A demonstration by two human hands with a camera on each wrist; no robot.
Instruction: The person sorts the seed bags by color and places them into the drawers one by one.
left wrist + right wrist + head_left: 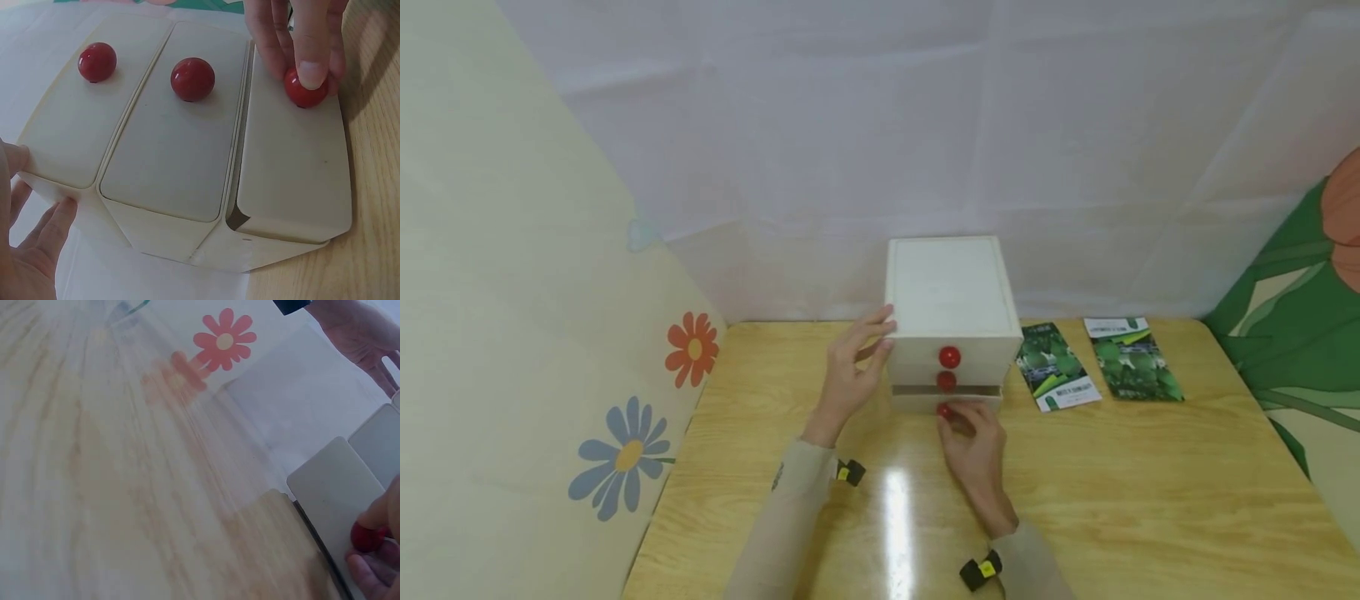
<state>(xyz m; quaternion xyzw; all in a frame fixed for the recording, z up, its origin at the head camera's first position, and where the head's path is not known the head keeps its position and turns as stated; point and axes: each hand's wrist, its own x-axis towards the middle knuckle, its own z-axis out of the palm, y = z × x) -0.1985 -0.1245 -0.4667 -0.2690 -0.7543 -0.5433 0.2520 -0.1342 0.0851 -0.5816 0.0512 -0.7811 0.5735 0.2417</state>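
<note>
A white three-drawer box (953,287) stands at the back of the table, each drawer front bearing a round red knob. My right hand (976,446) pinches the lowest red knob (304,87) between thumb and fingers. That bottom drawer (294,169) sticks out a little, with a narrow dark gap above its front. The middle drawer (172,137) and the top drawer (87,119) sit flush in the box. My left hand (853,375) rests against the box's left side, fingers extended, fingertips at the upper front corner.
To the right of the box lie two green printed leaflets (1058,367), the second leaflet (1135,358) farther right. A pale cloth wall (820,167) rises close behind the box. The wooden table (1112,492) extends to the front, with a flower-printed panel (550,333) on the left.
</note>
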